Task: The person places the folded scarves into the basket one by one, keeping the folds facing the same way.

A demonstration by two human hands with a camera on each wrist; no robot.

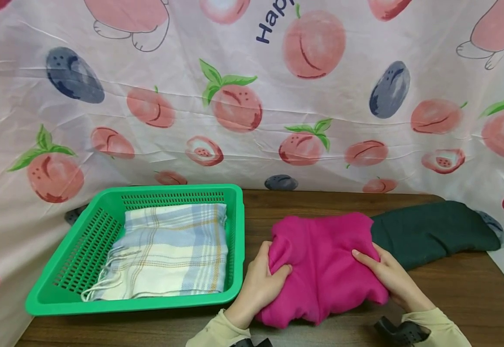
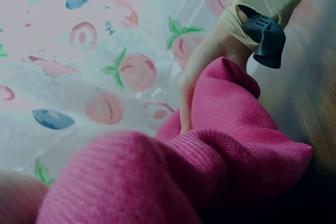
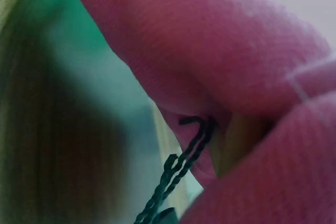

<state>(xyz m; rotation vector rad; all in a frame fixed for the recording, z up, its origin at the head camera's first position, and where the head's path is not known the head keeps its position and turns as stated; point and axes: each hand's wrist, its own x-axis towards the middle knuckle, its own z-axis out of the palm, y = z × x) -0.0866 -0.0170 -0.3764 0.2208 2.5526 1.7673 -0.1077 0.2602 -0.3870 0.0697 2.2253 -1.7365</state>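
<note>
A folded magenta cloth (image 1: 321, 270) is held up in front of me, bunched and creased. My left hand (image 1: 262, 284) grips its left side, thumb on the near face. On the opposite side my right hand (image 1: 392, 277) pinches it, with its thumb on top and the other fingers mostly hidden beneath. The left wrist view shows thick folds of the magenta cloth (image 2: 236, 119) between the hands. Dark twisted fringe strands (image 3: 176, 174) hang beside the cloth in the right wrist view. Behind the right hand lies a folded dark green cloth (image 1: 438, 231).
To the left stands a green plastic basket (image 1: 236, 241) with perforated walls. Inside it lies a folded blue, white and tan plaid scarf (image 1: 178, 250) with fringe. A fruit-print curtain (image 1: 252, 159) hangs behind the brown wooden table (image 1: 464, 299).
</note>
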